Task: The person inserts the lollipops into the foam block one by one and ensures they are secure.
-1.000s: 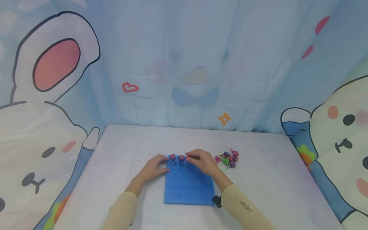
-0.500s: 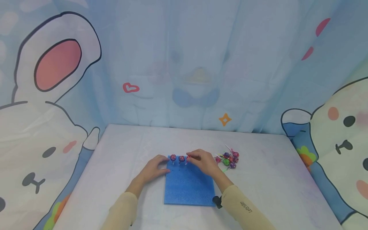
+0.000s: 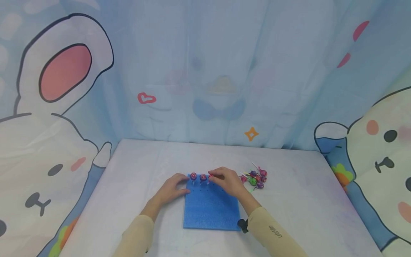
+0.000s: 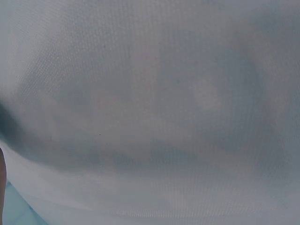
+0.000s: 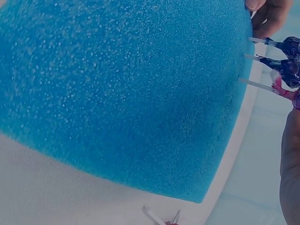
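Observation:
A blue foam board (image 3: pixel 210 210) lies flat on the table. Along its far edge stand two dark-wrapped lollipops (image 3: pixel 203 177), sticks in the foam. To their right, my right hand (image 3: pixel 227 180) pinches a pink-red lollipop (image 5: pixel 286 91) by its wrapped head; its stick (image 5: pixel 255 85) meets the board surface, how deep I cannot tell. My left hand (image 3: pixel 173 186) rests at the board's upper left edge, fingers and thumb spread against it. The left wrist view shows mostly white cloth, with only a sliver of skin.
Right of the board lies a loose pile of several wrapped lollipops (image 3: pixel 258 178) in pink, green and purple. Small dark holes (image 3: pixel 200 190) mark the board. A white cloth (image 3: pixel 308 200) covers the table; a printed curtain (image 3: pixel 221 71) hangs behind it.
Both hands, the board and the lollipops hold nearly the same place throughout. The head view shifts very slightly.

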### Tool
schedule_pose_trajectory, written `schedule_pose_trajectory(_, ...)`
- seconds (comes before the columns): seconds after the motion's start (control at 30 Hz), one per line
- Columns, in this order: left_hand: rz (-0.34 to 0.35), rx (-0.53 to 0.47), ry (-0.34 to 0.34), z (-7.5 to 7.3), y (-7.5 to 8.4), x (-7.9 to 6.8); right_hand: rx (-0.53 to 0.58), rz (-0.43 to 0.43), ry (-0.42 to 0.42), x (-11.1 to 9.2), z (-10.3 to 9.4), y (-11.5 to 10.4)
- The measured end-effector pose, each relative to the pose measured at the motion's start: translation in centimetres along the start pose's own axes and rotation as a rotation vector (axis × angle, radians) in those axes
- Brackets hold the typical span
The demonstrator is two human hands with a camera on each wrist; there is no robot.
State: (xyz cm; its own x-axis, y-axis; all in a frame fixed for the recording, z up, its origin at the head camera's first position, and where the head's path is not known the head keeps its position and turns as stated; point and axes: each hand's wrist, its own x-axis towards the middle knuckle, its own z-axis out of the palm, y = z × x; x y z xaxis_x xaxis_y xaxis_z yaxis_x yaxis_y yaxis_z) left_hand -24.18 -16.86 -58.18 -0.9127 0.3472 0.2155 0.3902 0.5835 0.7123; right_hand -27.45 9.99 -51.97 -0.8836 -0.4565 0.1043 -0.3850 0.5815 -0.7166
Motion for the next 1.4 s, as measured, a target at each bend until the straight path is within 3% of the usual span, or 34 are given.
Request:
schedule_pose_trajectory(0.73,-0.011,0.000,-0.007,-0.2,0.2,0.1,-0.013,0.020,-0.029,0.2,0.9,0.7)
schedule_pose_trajectory(0.97,-0.023,-0.004,-0.010,-0.1,0.1,0.1,0.030,0.092,0.006,0.1,1.4,0.9)
schedule_pose_trajectory(1.4,-0.025,0.001,-0.013,0.0,0.0,0.2,0.020,0.087,0.054,-0.2,1.9,1.1)
